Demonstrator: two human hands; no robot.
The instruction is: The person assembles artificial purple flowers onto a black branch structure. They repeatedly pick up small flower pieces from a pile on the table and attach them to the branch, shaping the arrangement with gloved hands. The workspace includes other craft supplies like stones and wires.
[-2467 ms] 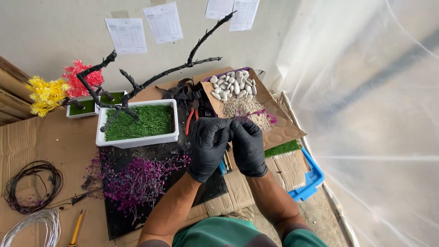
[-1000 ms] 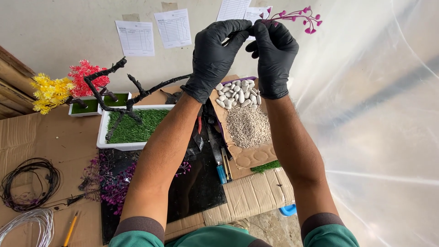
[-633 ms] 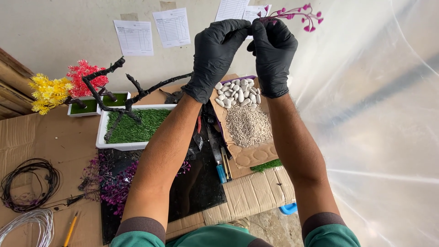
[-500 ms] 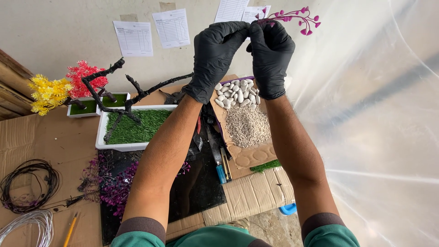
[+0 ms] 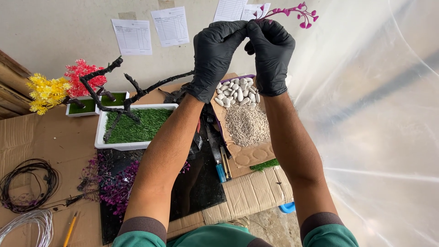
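Two black-gloved hands, left hand (image 5: 215, 57) and right hand (image 5: 270, 55), raised before the wall with fingertips pressed together, pinch one purple flower sprig (image 5: 292, 11) above two white planters (image 5: 106, 137), three paper sheets (image 5: 170, 26), one tray of white pebbles (image 5: 238, 89) and two wire coils (image 5: 27, 185).

Four white printed paper sheets (image 5: 132, 36) are taped to the beige wall; black-gloved hands cover part of two.
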